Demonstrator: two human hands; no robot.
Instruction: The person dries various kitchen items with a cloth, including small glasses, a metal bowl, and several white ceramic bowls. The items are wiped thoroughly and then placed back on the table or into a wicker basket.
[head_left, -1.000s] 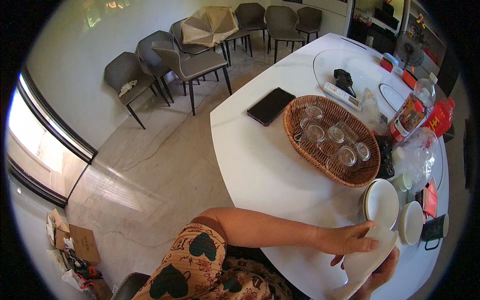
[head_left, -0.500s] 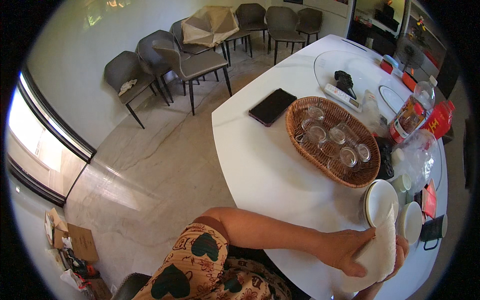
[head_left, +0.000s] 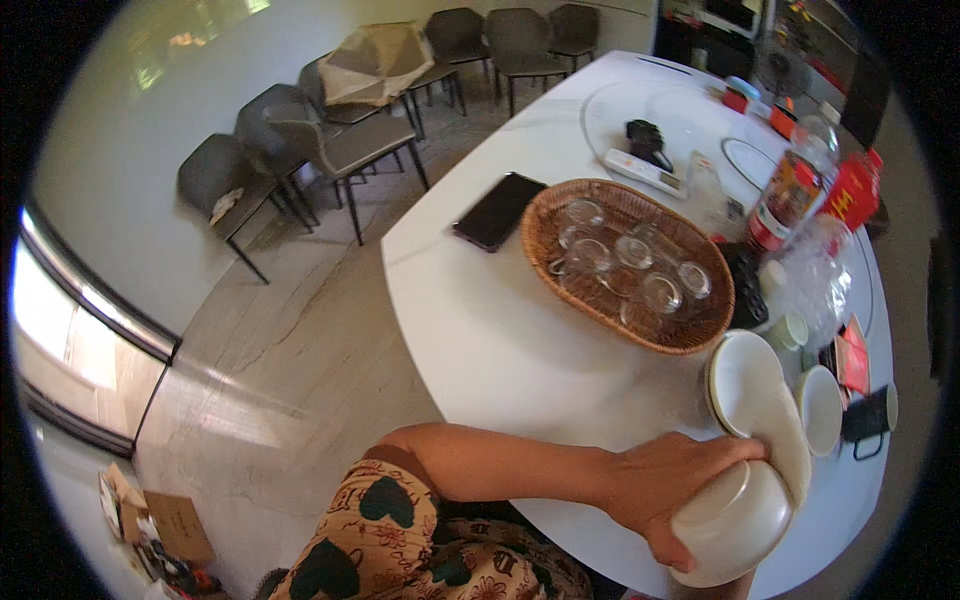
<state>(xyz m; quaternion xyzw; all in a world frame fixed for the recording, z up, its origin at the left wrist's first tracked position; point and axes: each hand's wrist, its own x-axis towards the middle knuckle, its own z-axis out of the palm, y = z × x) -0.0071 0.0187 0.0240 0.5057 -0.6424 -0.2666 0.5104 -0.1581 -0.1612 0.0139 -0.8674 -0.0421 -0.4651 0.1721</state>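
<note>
My left hand (head_left: 665, 485) reaches across from the lower left and grips the rim of a white bowl (head_left: 735, 520), which is tipped on its side at the near edge of the round white table (head_left: 500, 350). Only a sliver of my right hand (head_left: 748, 588) shows under the bowl at the bottom edge, and its grip is hidden. Just behind the bowl, a white plate with a gold rim (head_left: 748, 385) stands tilted. A smaller white bowl (head_left: 822, 408) sits to its right.
A wicker tray (head_left: 690, 335) holding several upturned glasses lies mid-table, with a dark phone (head_left: 498, 210) to its left. Bottles, red packets, a clear bag and a remote crowd the right and far side. Grey chairs (head_left: 340, 150) stand along the wall on the left.
The white bowl has turned and come lower, closer to me. My left hand has slid right to clasp its rim, and my right hand has slipped out of sight under it.
</note>
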